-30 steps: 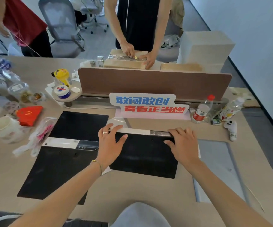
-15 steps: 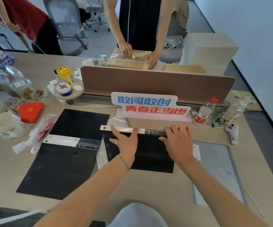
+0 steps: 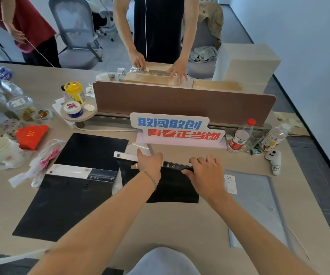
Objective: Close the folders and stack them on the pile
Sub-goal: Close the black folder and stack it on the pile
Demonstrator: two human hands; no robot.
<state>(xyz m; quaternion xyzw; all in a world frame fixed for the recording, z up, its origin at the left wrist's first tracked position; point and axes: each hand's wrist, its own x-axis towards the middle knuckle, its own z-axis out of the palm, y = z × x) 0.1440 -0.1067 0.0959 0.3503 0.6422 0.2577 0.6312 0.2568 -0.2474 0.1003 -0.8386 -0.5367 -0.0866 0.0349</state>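
A closed black folder (image 3: 172,189) lies on the table in front of me, its white-and-black spine (image 3: 121,155) along the far edge. My left hand (image 3: 149,164) grips that far edge near the middle, thumb pointing away. My right hand (image 3: 205,171) curls its fingers over the spine's right part. The folder's left corner looks slightly bent upward. To the left, a second black folder (image 3: 67,203) lies wide open, with its white-and-grey spine strip (image 3: 80,172) across the middle. No hand touches it.
A grey flat sheet (image 3: 253,197) with a white "20" label (image 3: 230,183) lies right of the closed folder. Behind stand a slogan sign (image 3: 176,129), bottles (image 3: 240,138) and a brown divider (image 3: 180,102). A white cup (image 3: 1,152), red box (image 3: 32,135) and plastic bag (image 3: 45,157) crowd the left. Two people stand beyond the table.
Both hands slid from lying flat on the closed folder's cover up to its far spine edge. My left hand also moved right, toward the middle, and its fingers closed on the edge.
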